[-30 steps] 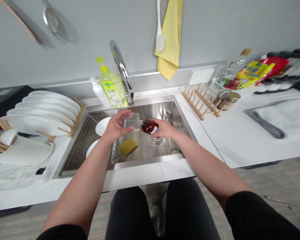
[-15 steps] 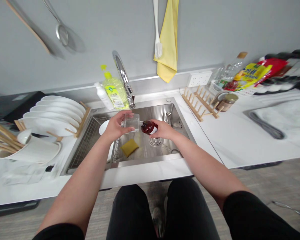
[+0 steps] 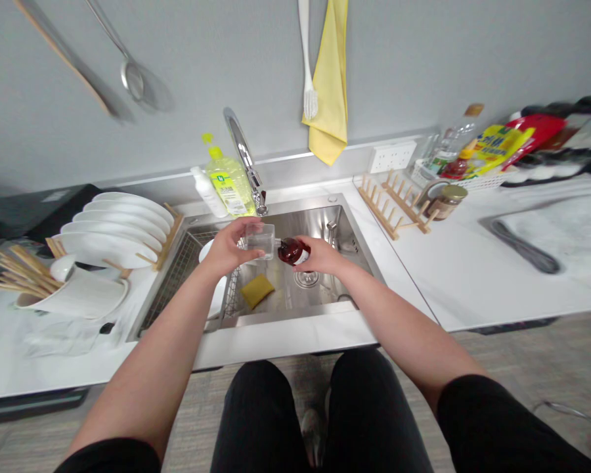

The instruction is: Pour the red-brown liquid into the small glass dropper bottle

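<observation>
Clear container [image 3: 260, 243] in left hand [image 3: 226, 253], red bottle [image 3: 290, 251] in right hand [image 3: 321, 255], we grip both between front and back edges of the sink [image 3: 295, 314], any transfer unclear.

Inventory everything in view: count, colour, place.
Container: one, clear, left hand
Bottle: one, dark red, right hand
Sponge: one, yellow, in sink
Sink: one, silver, counter
Tap: one, silver, behind sink
Upright bottles: two, yellow-green and white, by tap
Plates: about five, white, left rack
Dishes: count unclear, white, sink's left
Chopsticks: many, brown, white holder
Brush: one, white, wall
Cloth: one, yellow, wall
Strainer: one, silver, wall
Stick: one, brown, wall
Sockets: one panel, white, wall
Wooden rack: one, tan, right counter
Jar: one, gold-lidded, by wooden rack
Basket: one, white, far right
Box: one, black, far left
Hands: two, bare, over sink
Legs: two, black trousers, below counter
</observation>
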`<state>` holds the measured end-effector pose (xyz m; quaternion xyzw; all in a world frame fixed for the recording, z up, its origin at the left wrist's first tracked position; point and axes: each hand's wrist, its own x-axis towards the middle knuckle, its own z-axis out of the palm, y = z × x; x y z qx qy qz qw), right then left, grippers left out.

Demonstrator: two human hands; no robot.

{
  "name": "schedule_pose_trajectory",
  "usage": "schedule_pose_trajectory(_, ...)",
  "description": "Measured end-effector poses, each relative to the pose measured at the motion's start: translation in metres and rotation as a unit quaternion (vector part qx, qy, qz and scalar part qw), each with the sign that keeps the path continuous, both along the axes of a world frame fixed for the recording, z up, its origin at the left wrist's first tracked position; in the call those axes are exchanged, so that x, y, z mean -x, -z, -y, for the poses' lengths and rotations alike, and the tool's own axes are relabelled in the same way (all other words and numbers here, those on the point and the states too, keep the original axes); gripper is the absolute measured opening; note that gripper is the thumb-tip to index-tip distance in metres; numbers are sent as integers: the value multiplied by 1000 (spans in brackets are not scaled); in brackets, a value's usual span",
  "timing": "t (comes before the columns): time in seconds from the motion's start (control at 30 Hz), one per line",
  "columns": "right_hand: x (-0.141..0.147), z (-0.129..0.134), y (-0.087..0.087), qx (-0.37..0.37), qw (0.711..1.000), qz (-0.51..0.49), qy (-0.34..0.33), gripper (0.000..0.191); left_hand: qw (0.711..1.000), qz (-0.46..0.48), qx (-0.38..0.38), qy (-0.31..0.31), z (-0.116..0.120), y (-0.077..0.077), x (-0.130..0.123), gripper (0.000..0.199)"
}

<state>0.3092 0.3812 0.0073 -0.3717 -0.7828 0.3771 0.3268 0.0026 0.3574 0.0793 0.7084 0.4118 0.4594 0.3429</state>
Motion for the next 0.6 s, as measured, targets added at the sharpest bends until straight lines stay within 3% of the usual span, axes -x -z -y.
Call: schedule_pose_trajectory(0.6, 2, 0, 6, -18, 999, -7, 25, 84, 997, -70, 12, -10, 7, -24, -5, 88)
